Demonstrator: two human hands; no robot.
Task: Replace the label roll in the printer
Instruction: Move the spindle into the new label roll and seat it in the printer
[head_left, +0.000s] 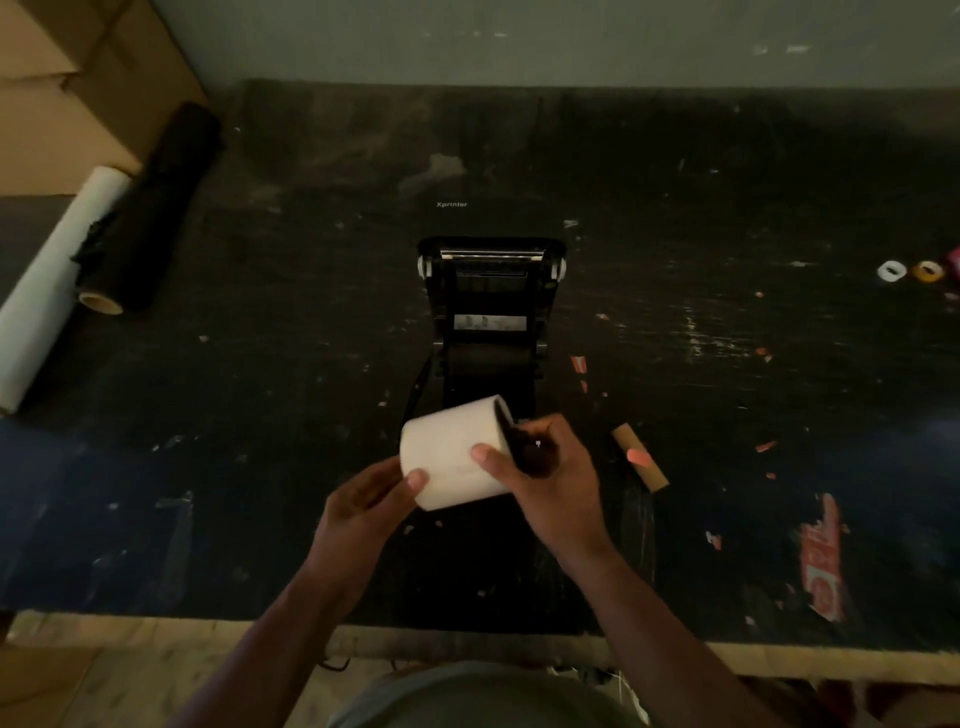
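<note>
both hands grip white label roll (454, 452) over open printer (491, 312) | l hand (363, 506) + r hand (550, 475) pinching roll | printer bay: no roll seen | desk (727, 208)

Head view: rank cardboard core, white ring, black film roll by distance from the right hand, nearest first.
From the right hand:
1. Cardboard core, lying on the table just right of that hand.
2. White ring, far right, toward the back of the table.
3. Black film roll, far left, beside the white roll.

Dim, grainy wide-angle view; the black table (727, 364) swallows detail, the white label roll (452, 452) glows brightest, edges bend outward
</note>
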